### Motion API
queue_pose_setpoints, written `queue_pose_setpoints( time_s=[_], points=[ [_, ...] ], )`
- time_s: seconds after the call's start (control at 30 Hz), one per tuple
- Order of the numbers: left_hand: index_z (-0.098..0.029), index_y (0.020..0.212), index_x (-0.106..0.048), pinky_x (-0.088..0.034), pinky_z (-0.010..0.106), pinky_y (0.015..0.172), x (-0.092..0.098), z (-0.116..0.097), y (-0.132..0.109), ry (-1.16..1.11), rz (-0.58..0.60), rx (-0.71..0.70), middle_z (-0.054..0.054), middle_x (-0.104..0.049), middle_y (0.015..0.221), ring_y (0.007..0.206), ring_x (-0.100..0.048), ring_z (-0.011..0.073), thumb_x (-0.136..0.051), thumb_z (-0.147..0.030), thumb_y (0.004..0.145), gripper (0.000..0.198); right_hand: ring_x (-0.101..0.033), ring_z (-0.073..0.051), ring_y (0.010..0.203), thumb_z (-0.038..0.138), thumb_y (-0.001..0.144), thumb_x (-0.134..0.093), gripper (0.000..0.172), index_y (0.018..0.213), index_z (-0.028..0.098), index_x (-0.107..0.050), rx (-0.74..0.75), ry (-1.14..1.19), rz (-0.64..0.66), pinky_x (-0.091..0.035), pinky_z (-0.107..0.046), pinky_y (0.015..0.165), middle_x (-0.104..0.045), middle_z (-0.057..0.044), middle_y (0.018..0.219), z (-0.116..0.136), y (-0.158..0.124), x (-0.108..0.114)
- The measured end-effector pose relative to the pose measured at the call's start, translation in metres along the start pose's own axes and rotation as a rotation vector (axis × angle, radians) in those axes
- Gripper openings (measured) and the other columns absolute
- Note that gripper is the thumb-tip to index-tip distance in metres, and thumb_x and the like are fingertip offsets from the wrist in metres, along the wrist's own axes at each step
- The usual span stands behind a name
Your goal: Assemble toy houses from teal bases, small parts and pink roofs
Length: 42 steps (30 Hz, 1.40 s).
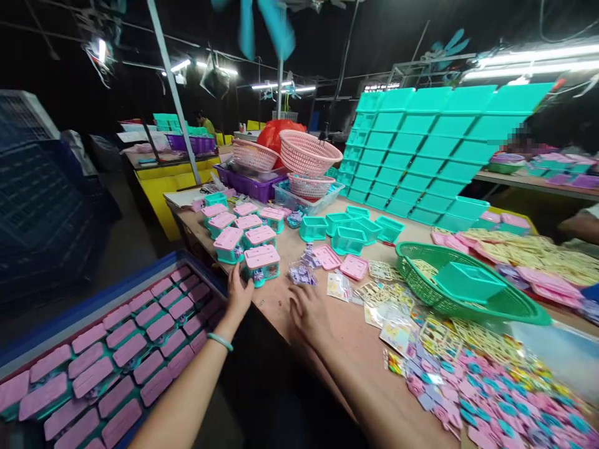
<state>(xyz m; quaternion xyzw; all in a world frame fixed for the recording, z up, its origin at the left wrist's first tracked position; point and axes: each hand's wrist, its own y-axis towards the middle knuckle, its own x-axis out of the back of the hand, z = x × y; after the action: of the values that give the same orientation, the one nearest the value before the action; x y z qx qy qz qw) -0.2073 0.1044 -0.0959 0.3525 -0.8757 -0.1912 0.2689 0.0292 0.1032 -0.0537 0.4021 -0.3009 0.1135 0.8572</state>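
My left hand [239,292] is at the table edge, its fingers apart, beside the nearest teal box with a pink lid [262,257]. Its fingertips reach the box's left side; whether they press on it I cannot tell. Several more lidded teal boxes [228,240] stand close behind. Over the tabletop, my right hand [307,315] is held low with loosely bent, parted fingers and nothing visible in it. Just past its fingertips lie small purple plastic pieces [303,273], with two pink lids [354,267] beyond. Open teal boxes [349,241] sit farther back.
Left of the table, a blue crate [174,259] holds rows of pink-lidded boxes. A green basket [412,284], cream frames [440,340] and pink and blue pieces [496,399] cover the right side. Stacked teal bins [421,146] rise behind. Another person's arm [583,226] shows at far right.
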Motion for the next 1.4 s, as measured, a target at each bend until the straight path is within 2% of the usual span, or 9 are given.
queue_pose_setpoints(
  time_s=[0.2,0.47,0.67,0.77,0.93,1.07,1.17,1.27,1.4],
  points=[
    [-0.019,0.158,-0.019,-0.018,0.057,0.124,-0.006,-0.013,-0.013,0.047,-0.145,0.033,0.024,-0.019,0.164,0.155,-0.015,0.0375,-0.075,-0.044,0.079,0.1,-0.037,-0.042,0.14,0.052,0.084,-0.068,0.083,0.15,0.018,-0.031,-0.186,-0.246,-0.125,-0.042,-0.064,0.107,-0.037,-0.023,0.151,-0.046,0.012,-0.007],
    [-0.019,0.159,-0.017,-0.017,0.059,0.123,0.002,-0.013,0.046,0.017,0.055,0.137,0.028,-0.004,0.168,0.155,-0.006,0.0438,-0.085,-0.059,0.062,0.125,-0.037,-0.039,0.143,0.02,0.087,-0.057,0.072,0.152,0.017,-0.027,-0.273,-0.083,0.038,-0.037,-0.062,0.115,-0.036,-0.024,0.153,-0.045,0.021,-0.019],
    [-0.013,0.159,-0.015,-0.003,0.058,0.125,-0.005,-0.053,0.029,0.056,-0.051,-0.012,0.024,0.006,0.169,0.156,0.01,0.0373,-0.076,-0.054,0.076,0.111,-0.041,-0.035,0.142,0.019,0.083,-0.063,0.077,0.154,0.021,-0.032,-0.324,-0.115,0.065,-0.039,-0.056,0.117,-0.04,-0.019,0.153,-0.045,-0.01,0.026],
    [-0.018,0.151,-0.036,-0.013,0.055,0.126,-0.042,-0.102,0.022,-0.01,0.058,-0.252,0.02,-0.016,0.167,0.157,-0.009,0.034,-0.068,-0.036,0.087,0.074,-0.041,-0.037,0.142,0.023,0.084,-0.067,0.081,0.156,0.024,-0.031,-0.368,-0.129,0.14,-0.038,-0.059,0.116,-0.038,-0.018,0.156,-0.04,-0.036,0.059],
    [-0.018,0.12,-0.068,-0.032,0.049,0.121,-0.168,-0.173,0.061,-0.119,0.489,-0.373,0.016,-0.052,0.148,0.141,-0.044,0.0343,-0.07,-0.018,0.082,0.038,-0.036,-0.039,0.146,0.037,0.081,-0.078,0.098,0.16,0.033,-0.021,-0.384,-0.145,0.124,-0.036,-0.064,0.116,-0.034,-0.015,0.16,-0.015,-0.077,0.103],
    [-0.016,0.12,-0.066,-0.041,0.058,0.111,-0.257,-0.194,0.092,-0.104,0.605,-0.35,0.014,-0.056,0.143,0.133,-0.051,0.0339,-0.071,-0.027,0.088,0.035,-0.043,-0.035,0.142,0.031,0.092,-0.066,0.08,0.158,0.04,-0.023,-0.403,-0.129,0.041,-0.042,-0.062,0.113,-0.042,-0.011,0.156,0.001,-0.109,0.122],
    [-0.017,0.129,-0.059,-0.053,0.051,0.097,-0.286,-0.2,0.105,-0.086,0.631,-0.344,0.011,-0.06,0.135,0.116,-0.062,0.0264,-0.062,-0.036,0.096,0.039,-0.056,-0.031,0.127,0.024,0.095,-0.058,0.059,0.15,0.037,-0.04,-0.424,-0.132,-0.031,-0.052,-0.056,0.104,-0.059,-0.011,0.138,-0.008,-0.123,0.138],
    [-0.016,0.129,-0.06,-0.055,0.049,0.095,-0.273,-0.205,0.118,-0.072,0.6,-0.364,0.011,-0.061,0.132,0.112,-0.064,0.0251,-0.06,-0.037,0.097,0.038,-0.066,-0.028,0.105,0.021,0.097,-0.051,0.037,0.133,0.03,-0.058,-0.423,-0.125,-0.024,-0.058,-0.048,0.09,-0.069,-0.011,0.113,-0.035,-0.113,0.154],
    [-0.012,0.099,-0.067,-0.043,0.051,0.11,-0.178,-0.209,0.128,-0.049,0.436,-0.387,0.013,-0.061,0.134,0.128,-0.056,0.0275,-0.064,-0.032,0.093,0.021,-0.066,-0.025,0.1,0.019,0.098,-0.046,0.027,0.115,0.023,-0.067,-0.393,-0.212,0.144,-0.055,-0.041,0.09,-0.072,-0.011,0.105,-0.082,-0.054,0.152]
  ],
)
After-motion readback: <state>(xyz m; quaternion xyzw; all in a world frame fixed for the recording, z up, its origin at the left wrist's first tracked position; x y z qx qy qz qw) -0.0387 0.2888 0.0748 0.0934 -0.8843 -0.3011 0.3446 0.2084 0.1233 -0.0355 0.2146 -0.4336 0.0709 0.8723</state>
